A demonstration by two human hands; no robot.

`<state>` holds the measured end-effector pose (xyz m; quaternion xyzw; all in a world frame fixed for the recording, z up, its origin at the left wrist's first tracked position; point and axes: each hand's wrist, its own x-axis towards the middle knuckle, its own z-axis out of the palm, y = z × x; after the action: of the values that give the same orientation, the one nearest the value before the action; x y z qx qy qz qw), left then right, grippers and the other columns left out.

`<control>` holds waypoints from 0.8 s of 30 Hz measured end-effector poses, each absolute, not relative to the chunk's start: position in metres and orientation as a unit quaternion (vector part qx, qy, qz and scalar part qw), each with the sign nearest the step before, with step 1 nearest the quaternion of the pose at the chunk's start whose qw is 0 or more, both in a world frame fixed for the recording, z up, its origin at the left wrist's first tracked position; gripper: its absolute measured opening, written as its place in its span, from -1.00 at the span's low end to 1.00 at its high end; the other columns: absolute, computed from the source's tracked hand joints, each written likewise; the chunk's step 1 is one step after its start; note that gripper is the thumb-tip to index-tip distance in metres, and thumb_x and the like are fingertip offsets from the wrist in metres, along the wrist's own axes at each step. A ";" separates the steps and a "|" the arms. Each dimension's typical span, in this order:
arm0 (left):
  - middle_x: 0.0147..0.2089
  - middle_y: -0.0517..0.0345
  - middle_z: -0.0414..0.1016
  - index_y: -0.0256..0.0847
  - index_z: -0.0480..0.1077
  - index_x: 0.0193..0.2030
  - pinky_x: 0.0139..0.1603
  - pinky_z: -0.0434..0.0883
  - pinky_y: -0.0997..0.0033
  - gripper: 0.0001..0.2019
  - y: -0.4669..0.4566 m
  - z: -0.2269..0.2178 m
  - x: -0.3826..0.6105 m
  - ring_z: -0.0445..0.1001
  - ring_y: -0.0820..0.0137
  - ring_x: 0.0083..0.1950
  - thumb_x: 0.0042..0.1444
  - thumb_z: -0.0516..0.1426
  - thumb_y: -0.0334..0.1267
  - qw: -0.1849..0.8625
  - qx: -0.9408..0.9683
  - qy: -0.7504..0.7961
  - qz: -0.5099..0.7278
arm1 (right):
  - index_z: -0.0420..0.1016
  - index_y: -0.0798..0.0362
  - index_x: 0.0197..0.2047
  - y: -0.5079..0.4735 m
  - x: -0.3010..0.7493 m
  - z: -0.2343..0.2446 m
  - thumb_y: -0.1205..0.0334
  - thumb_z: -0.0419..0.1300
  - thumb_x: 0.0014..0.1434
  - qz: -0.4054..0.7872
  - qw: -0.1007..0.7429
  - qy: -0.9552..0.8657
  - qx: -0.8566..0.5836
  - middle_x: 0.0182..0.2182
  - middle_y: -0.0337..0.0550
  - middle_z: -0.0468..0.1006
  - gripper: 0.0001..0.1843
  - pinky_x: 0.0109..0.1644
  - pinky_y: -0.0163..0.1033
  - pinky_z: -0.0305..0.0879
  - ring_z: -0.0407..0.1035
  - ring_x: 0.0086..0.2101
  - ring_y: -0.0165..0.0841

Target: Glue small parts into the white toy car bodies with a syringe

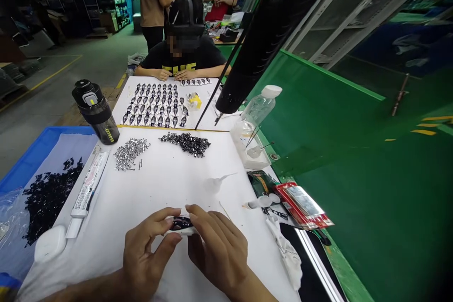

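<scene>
Wrists turned inward and elbows low, the left hand and right hand curve closed from either side, gripping a small black-and-white plastic part between their fingers over the white-covered tabletop.

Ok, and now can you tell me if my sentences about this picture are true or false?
1. The left hand and right hand both hold a small black-and-white piece. True.
2. The heap of shiny silver metal parts lies right of the heap of glossy black parts. False: it lies left of them.
3. The blue plastic crate holds a heap of small black pieces. True.
4. The seated person in a black T-shirt has both hands raised. False: both rest on the far white work surface.
</scene>
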<state>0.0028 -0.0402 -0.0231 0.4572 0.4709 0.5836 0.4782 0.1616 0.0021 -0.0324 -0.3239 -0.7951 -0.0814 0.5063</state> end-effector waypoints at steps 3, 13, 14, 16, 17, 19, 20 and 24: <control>0.00 0.05 0.68 -0.06 0.61 -0.24 0.09 0.55 0.18 -0.90 -0.041 -0.025 0.004 0.62 0.15 0.04 0.14 0.29 -0.35 0.458 0.466 0.460 0.601 | 0.19 0.17 0.29 0.003 0.162 -0.031 0.43 0.09 0.26 -0.090 0.506 -0.798 -0.315 -0.25 0.13 0.67 -0.47 -0.42 -0.18 0.46 0.58 -0.36 -0.23; -0.21 0.06 0.64 -0.18 0.51 -0.26 -0.23 0.57 0.32 -0.85 -0.022 -0.014 0.003 0.62 0.33 -0.31 0.16 0.28 -0.16 0.562 0.383 0.524 0.512 | 0.23 0.19 0.21 0.015 0.164 -0.027 0.54 0.01 0.29 -0.043 0.409 -0.843 -0.346 -0.31 0.00 0.64 -0.57 -0.52 -0.27 0.34 0.42 -0.53 -0.38; -0.22 0.07 0.64 -0.18 0.51 -0.27 -0.24 0.56 0.33 -0.86 -0.022 -0.014 0.003 0.61 0.33 -0.31 0.16 0.27 -0.16 0.561 0.386 0.521 0.514 | 0.21 0.20 0.23 0.015 0.164 -0.029 0.53 0.01 0.30 -0.036 0.409 -0.844 -0.344 -0.30 0.00 0.63 -0.56 -0.52 -0.26 0.34 0.41 -0.53 -0.37; -0.22 0.08 0.63 -0.17 0.51 -0.28 -0.25 0.55 0.34 -0.88 -0.023 -0.014 0.002 0.61 0.34 -0.32 0.16 0.27 -0.18 0.560 0.388 0.515 0.520 | 0.18 0.19 0.27 0.014 0.164 -0.031 0.51 0.02 0.30 -0.024 0.410 -0.845 -0.342 -0.31 -0.01 0.62 -0.53 -0.52 -0.26 0.33 0.39 -0.54 -0.37; -0.21 0.08 0.63 -0.16 0.51 -0.28 -0.26 0.55 0.34 -0.88 -0.023 -0.014 0.002 0.61 0.34 -0.32 0.16 0.27 -0.18 0.562 0.385 0.510 0.525 | 0.17 0.19 0.27 0.014 0.164 -0.032 0.51 0.02 0.30 -0.020 0.411 -0.845 -0.342 -0.32 -0.03 0.62 -0.52 -0.53 -0.27 0.32 0.38 -0.55 -0.38; -0.17 0.06 0.63 -0.16 0.52 -0.29 -0.27 0.55 0.33 -0.90 -0.024 -0.012 0.002 0.61 0.33 -0.32 0.15 0.28 -0.19 0.568 0.375 0.504 0.532 | 0.18 0.19 0.28 0.013 0.164 -0.033 0.51 0.04 0.29 -0.012 0.413 -0.843 -0.344 -0.34 -0.05 0.61 -0.51 -0.54 -0.27 0.30 0.37 -0.56 -0.37; -0.15 0.05 0.63 -0.15 0.53 -0.29 -0.26 0.56 0.32 -0.91 -0.024 -0.011 0.001 0.60 0.32 -0.32 0.14 0.29 -0.20 0.573 0.369 0.501 0.534 | 0.19 0.19 0.28 0.012 0.163 -0.032 0.51 0.05 0.28 -0.010 0.415 -0.843 -0.343 -0.35 -0.05 0.61 -0.50 -0.54 -0.27 0.31 0.38 -0.56 -0.37; -0.09 0.07 0.63 -0.13 0.54 -0.29 -0.22 0.58 0.32 -0.95 -0.025 -0.013 0.001 0.61 0.33 -0.31 0.15 0.29 -0.24 0.581 0.370 0.490 0.534 | 0.17 0.21 0.31 0.009 0.161 -0.033 0.53 0.05 0.26 -0.013 0.418 -0.841 -0.344 -0.31 0.00 0.63 -0.45 -0.49 -0.27 0.36 0.44 -0.51 -0.34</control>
<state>0.0014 -0.0248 -0.0135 0.3701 0.4903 0.5341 0.5809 0.1606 0.0093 -0.0326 -0.3443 -0.8407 -0.0126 0.4178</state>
